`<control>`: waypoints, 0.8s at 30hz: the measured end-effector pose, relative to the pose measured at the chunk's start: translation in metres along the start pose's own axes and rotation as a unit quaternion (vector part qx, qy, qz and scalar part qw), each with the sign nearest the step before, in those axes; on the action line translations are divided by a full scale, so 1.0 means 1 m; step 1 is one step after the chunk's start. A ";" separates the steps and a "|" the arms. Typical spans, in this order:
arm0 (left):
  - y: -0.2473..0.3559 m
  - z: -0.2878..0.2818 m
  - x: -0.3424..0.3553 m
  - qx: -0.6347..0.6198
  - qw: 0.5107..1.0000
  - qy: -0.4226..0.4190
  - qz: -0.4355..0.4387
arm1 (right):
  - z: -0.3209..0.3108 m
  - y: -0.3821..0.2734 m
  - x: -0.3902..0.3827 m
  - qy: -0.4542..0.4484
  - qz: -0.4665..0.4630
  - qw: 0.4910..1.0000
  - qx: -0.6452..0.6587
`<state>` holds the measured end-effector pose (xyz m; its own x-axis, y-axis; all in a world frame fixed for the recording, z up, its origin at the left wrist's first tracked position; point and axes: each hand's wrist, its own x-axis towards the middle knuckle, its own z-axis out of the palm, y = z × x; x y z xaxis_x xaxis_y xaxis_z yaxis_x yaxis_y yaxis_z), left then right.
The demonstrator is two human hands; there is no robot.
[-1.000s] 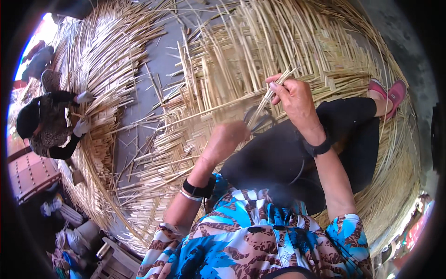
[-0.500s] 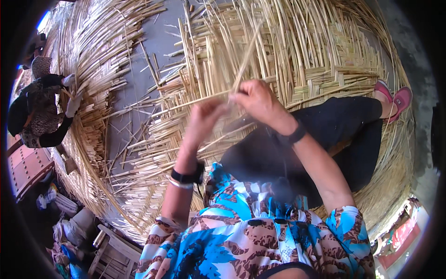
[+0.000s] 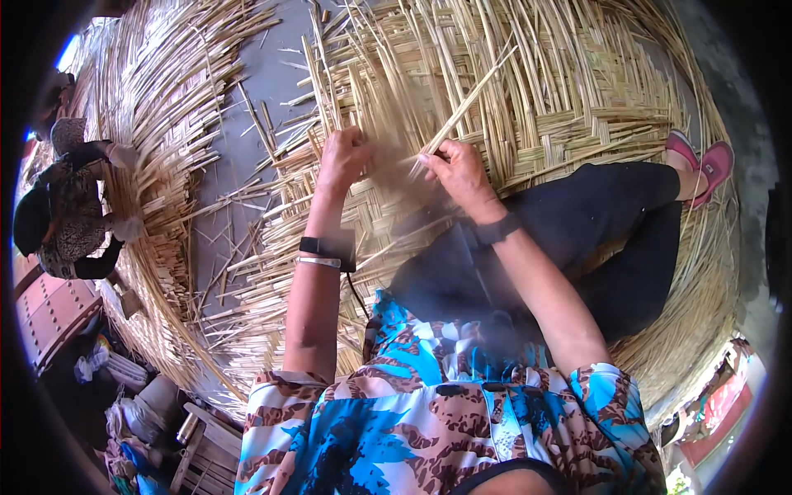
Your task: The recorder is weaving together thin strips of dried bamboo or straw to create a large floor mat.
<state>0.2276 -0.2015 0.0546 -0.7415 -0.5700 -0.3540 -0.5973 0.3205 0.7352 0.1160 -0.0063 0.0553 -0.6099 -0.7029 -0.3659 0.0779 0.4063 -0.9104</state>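
Pale split reed strips (image 3: pixel 470 96) slant up and to the right from my right hand (image 3: pixel 459 175), whose thumb and fingers are pinched on them. Up and to the left, my left hand (image 3: pixel 343 157) has its fingers curled in among the reeds of the woven mat (image 3: pixel 569 107); what they hold is hidden and blurred by the motion of reeds beside it. Both hands are over the mat, above my dark-trousered legs (image 3: pixel 577 214), which stretch right toward pink shoes (image 3: pixel 716 165).
At the left, a co-worker (image 3: pixel 62 223) in patterned clothing and light gloves bends over another reed bundle (image 3: pixel 165 247). A grey floor strip (image 3: pixel 227 214) with scattered reed bits separates the two. At lower left are a studded reddish panel (image 3: pixel 54 313), bags (image 3: pixel 132 412) and a wooden chair (image 3: pixel 198 445).
My left hand has moved up and left, away from the right hand. My right hand has moved leftward since a second ago, still with strips in it, now tilted farther to the right.
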 end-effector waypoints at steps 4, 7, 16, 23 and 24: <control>-0.001 -0.007 -0.006 -0.023 0.999 0.013 -0.022 | 0.004 -0.007 0.001 0.001 -0.022 1.000 -0.016; -0.003 -0.004 -0.004 0.035 0.998 0.050 -0.020 | 0.004 -0.011 -0.001 -0.003 -0.030 0.999 -0.015; -0.003 0.001 0.000 0.095 0.993 0.050 -0.044 | -0.002 -0.024 -0.007 0.019 -0.013 0.999 -0.037; 0.002 -0.001 0.004 0.070 0.997 -0.001 -0.034 | -0.005 -0.042 0.002 0.127 -0.108 0.986 0.016; 0.004 0.002 0.004 0.072 0.997 -0.006 -0.040 | -0.007 -0.042 0.009 0.113 -0.111 0.987 -0.039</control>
<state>0.2216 -0.2010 0.0542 -0.6932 -0.5893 -0.4148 -0.6912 0.3806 0.6144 0.1018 -0.0254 0.0920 -0.7656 -0.6357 -0.0986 -0.1330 0.3064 -0.9426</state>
